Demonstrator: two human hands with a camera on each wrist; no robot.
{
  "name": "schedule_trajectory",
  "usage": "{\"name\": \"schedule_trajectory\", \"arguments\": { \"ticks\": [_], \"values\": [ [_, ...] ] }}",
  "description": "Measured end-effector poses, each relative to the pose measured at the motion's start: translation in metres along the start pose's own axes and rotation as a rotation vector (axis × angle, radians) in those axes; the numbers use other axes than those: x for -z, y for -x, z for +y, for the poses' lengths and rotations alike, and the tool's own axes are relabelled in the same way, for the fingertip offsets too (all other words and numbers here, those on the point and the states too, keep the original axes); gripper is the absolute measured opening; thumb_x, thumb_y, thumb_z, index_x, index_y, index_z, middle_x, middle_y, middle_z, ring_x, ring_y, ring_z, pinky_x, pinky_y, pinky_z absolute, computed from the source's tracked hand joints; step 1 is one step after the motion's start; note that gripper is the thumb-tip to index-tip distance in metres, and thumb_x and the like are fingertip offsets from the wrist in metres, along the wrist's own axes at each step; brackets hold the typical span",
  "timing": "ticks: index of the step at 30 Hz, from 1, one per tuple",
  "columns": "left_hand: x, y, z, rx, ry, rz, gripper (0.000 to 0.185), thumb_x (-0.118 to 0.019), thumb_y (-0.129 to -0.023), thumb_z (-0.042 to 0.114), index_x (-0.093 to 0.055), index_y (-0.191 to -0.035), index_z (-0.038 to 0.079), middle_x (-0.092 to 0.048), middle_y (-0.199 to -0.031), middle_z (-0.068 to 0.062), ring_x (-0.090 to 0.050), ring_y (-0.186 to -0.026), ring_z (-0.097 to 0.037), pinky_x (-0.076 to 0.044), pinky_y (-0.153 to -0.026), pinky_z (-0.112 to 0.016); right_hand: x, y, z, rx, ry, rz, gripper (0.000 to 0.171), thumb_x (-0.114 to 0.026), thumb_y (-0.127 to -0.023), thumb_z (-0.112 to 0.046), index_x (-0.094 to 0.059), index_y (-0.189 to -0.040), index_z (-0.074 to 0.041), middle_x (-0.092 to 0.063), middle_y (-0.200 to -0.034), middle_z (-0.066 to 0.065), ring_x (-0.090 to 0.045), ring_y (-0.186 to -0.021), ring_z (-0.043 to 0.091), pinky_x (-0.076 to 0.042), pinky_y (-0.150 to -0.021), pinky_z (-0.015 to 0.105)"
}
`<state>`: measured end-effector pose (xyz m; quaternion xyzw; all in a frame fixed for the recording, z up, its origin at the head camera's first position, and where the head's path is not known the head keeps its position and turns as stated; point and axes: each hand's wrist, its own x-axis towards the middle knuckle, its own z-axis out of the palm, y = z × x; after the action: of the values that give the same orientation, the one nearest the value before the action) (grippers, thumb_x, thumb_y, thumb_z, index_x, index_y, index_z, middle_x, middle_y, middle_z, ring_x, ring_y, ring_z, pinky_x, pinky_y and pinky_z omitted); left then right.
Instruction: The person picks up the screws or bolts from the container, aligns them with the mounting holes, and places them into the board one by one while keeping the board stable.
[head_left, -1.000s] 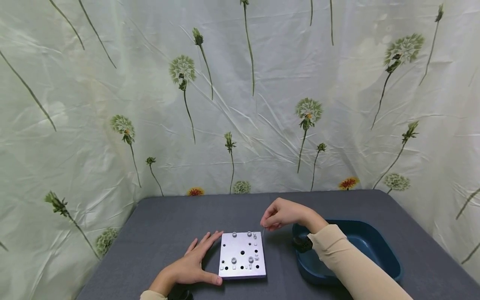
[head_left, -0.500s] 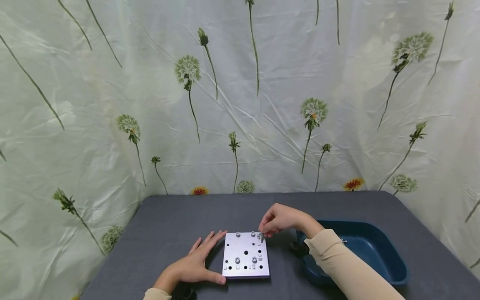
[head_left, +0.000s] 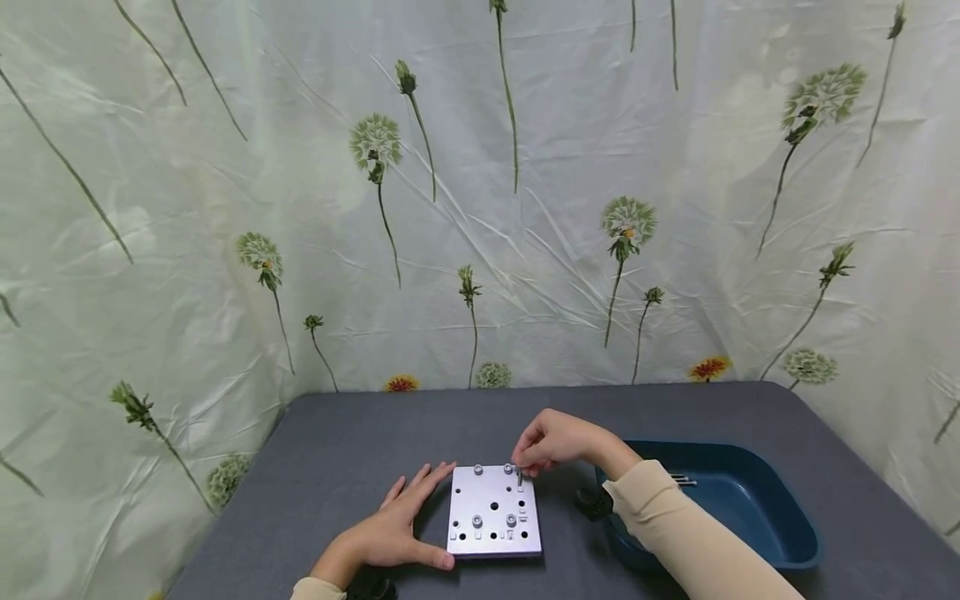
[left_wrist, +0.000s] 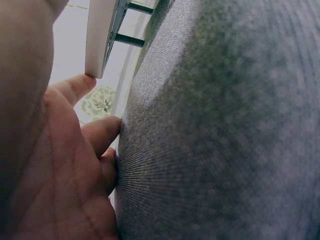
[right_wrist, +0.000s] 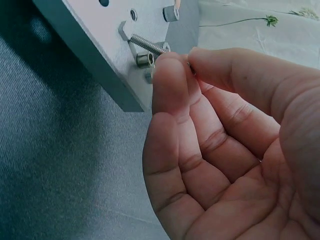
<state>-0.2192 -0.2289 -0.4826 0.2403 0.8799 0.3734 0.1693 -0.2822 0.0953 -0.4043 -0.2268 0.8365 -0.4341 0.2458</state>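
A square silver metal plate (head_left: 474, 497) with holes, small raised marks and several socket-head screws lies before me. My left hand (head_left: 390, 527) is spread along its left side, thumb at the front corner and a fingertip at the far one. The left wrist view shows the plate (left_wrist: 100, 37) above the cloth, threaded shafts (left_wrist: 130, 40) sticking out beneath. Over the far right corner, my right hand (head_left: 553, 442) pinches a screw (right_wrist: 146, 43) between thumb and forefinger. Its bare threaded end points at the plate's face, beside a seated screw (right_wrist: 145, 60); the head is hidden by the fingertips.
A dark blue tray (head_left: 757, 508) stands on the right, partly behind my right forearm, with several screws (head_left: 684, 480) in it. Grey cloth (head_left: 405, 425) covers the table. A flowered curtain (head_left: 540, 250) hangs behind it.
My right hand has moved left from beside the plate to over its far right corner, bringing the screw with it. Screws in the tray have come into view. The left hand keeps its place.
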Motion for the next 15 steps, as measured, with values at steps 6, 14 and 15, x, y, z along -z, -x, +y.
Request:
{"name": "schedule_trajectory", "arguments": {
  "ticks": [6, 14, 15],
  "values": [
    [0.0014, 0.0031, -0.0025, 0.015, -0.014, 0.008, 0.119, -0.093, -0.082, 0.050, -0.021, -0.174, 0.027, -0.020, -0.181, -0.011, -0.008, -0.167, -0.049, 0.003, -0.124, -0.083, -0.0065, -0.0039, -0.0030, 0.020, 0.006, 0.004, 0.015, -0.075, -0.101, -0.012, -0.084, -0.101, -0.001, -0.079, -0.080, 0.007, -0.065, -0.070, 0.012, -0.052, -0.065, 0.027],
    [0.0008, 0.0009, 0.0001, 0.017, -0.014, 0.002, 0.119, -0.092, -0.082, 0.052, -0.021, -0.174, 0.026, -0.020, -0.181, -0.011, -0.007, -0.167, -0.049, 0.003, -0.123, -0.083, -0.0100, -0.0041, -0.0037, 0.014, 0.015, 0.014, 0.014, -0.075, -0.101, -0.012, -0.084, -0.099, -0.002, -0.079, -0.080, 0.007, -0.068, -0.072, 0.013, -0.054, -0.066, 0.030],
    [0.0003, 0.0002, 0.0008, 0.015, -0.015, 0.003, 0.119, -0.092, -0.081, 0.051, -0.021, -0.174, 0.026, -0.020, -0.181, -0.011, -0.007, -0.167, -0.049, 0.003, -0.123, -0.084, -0.0099, -0.0039, -0.0037, 0.016, 0.014, 0.014, 0.014, -0.075, -0.101, -0.012, -0.084, -0.099, -0.001, -0.079, -0.080, 0.008, -0.068, -0.072, 0.013, -0.055, -0.066, 0.030]
  ]
}}
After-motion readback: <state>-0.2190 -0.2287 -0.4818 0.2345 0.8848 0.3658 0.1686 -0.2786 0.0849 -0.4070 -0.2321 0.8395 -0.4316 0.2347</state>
